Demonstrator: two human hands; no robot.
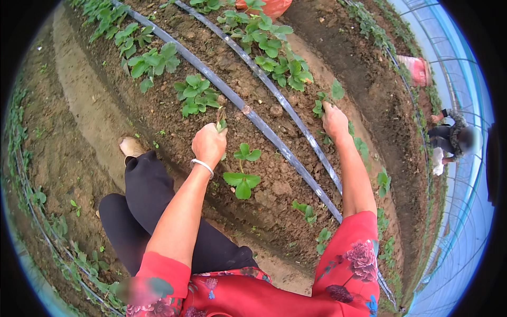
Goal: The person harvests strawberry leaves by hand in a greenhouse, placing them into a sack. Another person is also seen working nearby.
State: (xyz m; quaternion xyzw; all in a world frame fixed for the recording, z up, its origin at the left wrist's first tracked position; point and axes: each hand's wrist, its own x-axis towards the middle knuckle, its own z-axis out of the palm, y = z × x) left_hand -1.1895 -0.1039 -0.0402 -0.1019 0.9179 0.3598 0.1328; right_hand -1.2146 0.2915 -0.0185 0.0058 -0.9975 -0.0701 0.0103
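Observation:
My left hand (209, 144) is closed in a fist around a small bunch of plucked leaves and stems (221, 123), whose tips poke out above the fingers. A white bangle (202, 166) circles that wrist. Across the bed, my right hand (335, 122) has its fingertips pinched at a small strawberry plant (319, 105); the exact grip is partly hidden by the hand. Between my arms grows a young strawberry plant (242, 181) with broad green leaves. A bushier strawberry plant (196, 95) stands just beyond my left hand.
Two drip irrigation tubes, one thick (222, 85) and one thinner (273, 88), run lengthwise along the soil bed. An orange-red bag (269, 8) lies at the far end. On the right, a person (451, 134) crouches near a red bucket (418, 71) by the greenhouse film (455, 222).

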